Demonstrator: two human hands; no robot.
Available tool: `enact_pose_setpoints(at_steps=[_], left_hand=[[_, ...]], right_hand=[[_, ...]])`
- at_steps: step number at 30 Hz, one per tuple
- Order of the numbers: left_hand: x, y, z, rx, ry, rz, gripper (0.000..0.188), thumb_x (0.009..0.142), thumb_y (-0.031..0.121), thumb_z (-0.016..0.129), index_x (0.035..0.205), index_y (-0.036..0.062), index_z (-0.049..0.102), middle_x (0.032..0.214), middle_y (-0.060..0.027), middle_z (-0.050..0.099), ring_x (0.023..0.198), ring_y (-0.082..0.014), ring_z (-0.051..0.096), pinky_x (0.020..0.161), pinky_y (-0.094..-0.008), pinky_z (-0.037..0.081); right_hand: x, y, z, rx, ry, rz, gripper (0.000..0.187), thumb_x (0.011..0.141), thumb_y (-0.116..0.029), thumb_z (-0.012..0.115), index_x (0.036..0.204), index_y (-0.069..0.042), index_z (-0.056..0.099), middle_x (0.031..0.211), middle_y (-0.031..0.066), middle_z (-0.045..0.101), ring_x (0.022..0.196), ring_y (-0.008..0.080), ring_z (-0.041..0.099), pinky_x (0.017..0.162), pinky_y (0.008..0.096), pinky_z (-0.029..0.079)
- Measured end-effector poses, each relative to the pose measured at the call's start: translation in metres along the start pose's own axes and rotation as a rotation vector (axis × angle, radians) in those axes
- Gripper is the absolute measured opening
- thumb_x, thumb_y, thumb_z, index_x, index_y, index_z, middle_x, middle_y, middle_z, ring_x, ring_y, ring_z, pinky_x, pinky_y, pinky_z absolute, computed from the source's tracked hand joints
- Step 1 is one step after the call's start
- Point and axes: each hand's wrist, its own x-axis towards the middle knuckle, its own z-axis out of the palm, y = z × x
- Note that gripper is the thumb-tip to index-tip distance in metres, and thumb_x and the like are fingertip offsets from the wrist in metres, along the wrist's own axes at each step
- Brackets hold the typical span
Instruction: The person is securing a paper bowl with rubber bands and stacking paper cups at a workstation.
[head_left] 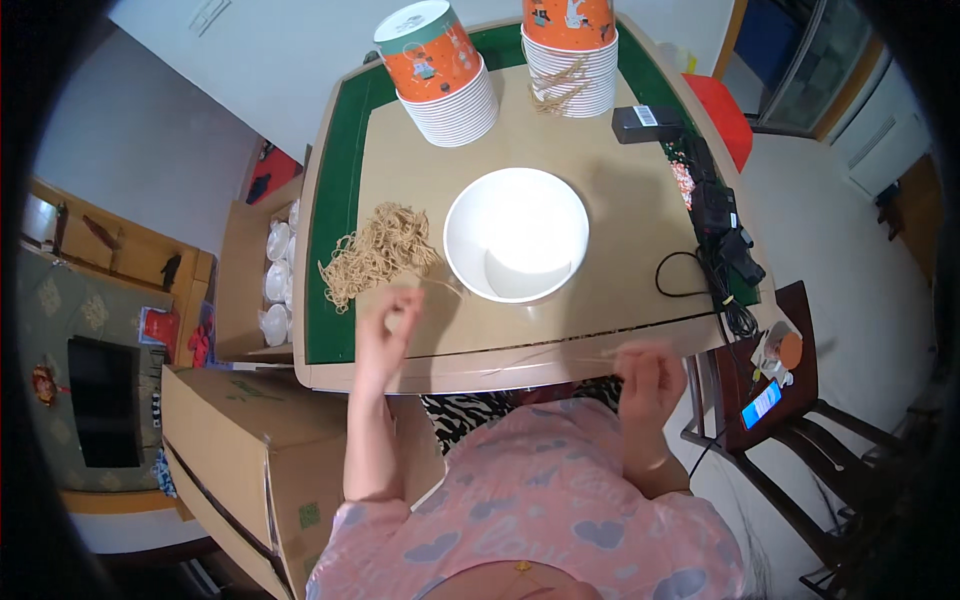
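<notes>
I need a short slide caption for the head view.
Left hand and right hand stretch a rubber band beside a band pile and white bowl.

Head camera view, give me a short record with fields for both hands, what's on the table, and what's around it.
left hand: raised over the table's near edge, fingers pinched by the heap of tan rubber bands
right hand: at the near edge, fingers closed on a thin tan band, blurred
bowl: round white bowl, mid-table, nothing visible inside
cups: two stacks of white paper cups, orange printed ones on top, far side
table: beige board on a green-topped table
nearby: brown cardboard box to the left, dark wooden chair to the right
</notes>
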Motion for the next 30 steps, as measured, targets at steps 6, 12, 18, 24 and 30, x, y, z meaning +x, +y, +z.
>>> enact_pose_setpoints(at_steps=[6, 12, 18, 24, 30], left_hand=[[0.040, -0.029, 0.026, 0.249, -0.159, -0.031, 0.032, 0.073, -0.007, 0.057, 0.103, 0.0040, 0.062, 0.108, -0.0127, 0.059, 0.083, -0.0283, 0.062, 0.068, -0.0346, 0.050], [0.034, -0.086, 0.016, 0.442, -0.127, -0.018, 0.006, 0.075, 0.000, 0.060, 0.079, -0.0003, 0.064, 0.083, -0.0171, 0.062, 0.082, -0.0342, 0.061, 0.072, -0.0399, 0.050], [0.053, -0.096, -0.030, 0.723, 0.312, -0.062, 0.014, 0.081, 0.007, 0.061, 0.094, 0.0015, 0.064, 0.094, -0.0163, 0.061, 0.082, -0.0348, 0.061, 0.072, -0.0415, 0.050], [0.109, -0.002, -0.001, -0.159, 0.064, -0.123, 0.022, 0.084, 0.015, 0.067, 0.100, 0.0003, 0.065, 0.087, -0.0052, 0.064, 0.077, -0.0109, 0.059, 0.069, -0.0247, 0.047], [0.129, 0.023, 0.031, 0.091, -0.078, -0.110, 0.021, 0.080, 0.005, 0.061, 0.099, -0.0024, 0.065, 0.084, -0.0148, 0.068, 0.073, -0.0215, 0.066, 0.068, -0.0318, 0.052]], right_hand=[[0.022, -0.013, -0.010, -0.175, -0.020, 0.035, 0.018, 0.095, -0.015, 0.051, 0.088, -0.003, 0.063, 0.071, -0.0063, 0.053, 0.062, 0.0008, 0.038, 0.055, 0.0177, 0.029], [0.036, 0.014, -0.032, -0.260, 0.073, 0.068, 0.016, 0.095, -0.013, 0.052, 0.089, -0.004, 0.063, 0.075, -0.0051, 0.056, 0.062, 0.0006, 0.039, 0.055, 0.0168, 0.030], [0.060, 0.078, -0.035, -0.510, 0.009, 0.098, 0.015, 0.093, -0.014, 0.053, 0.094, -0.001, 0.061, 0.071, 0.0049, 0.059, 0.064, 0.0085, 0.049, 0.059, 0.0238, 0.041], [0.046, 0.124, -0.020, -0.556, 0.005, 0.143, 0.017, 0.092, -0.017, 0.055, 0.096, -0.002, 0.062, 0.072, 0.0159, 0.062, 0.063, 0.0198, 0.061, 0.060, 0.0320, 0.047], [0.047, 0.129, -0.020, -0.584, -0.016, 0.094, 0.014, 0.092, -0.016, 0.055, 0.093, -0.004, 0.063, 0.075, 0.0151, 0.064, 0.065, 0.0264, 0.064, 0.059, 0.0335, 0.048]])
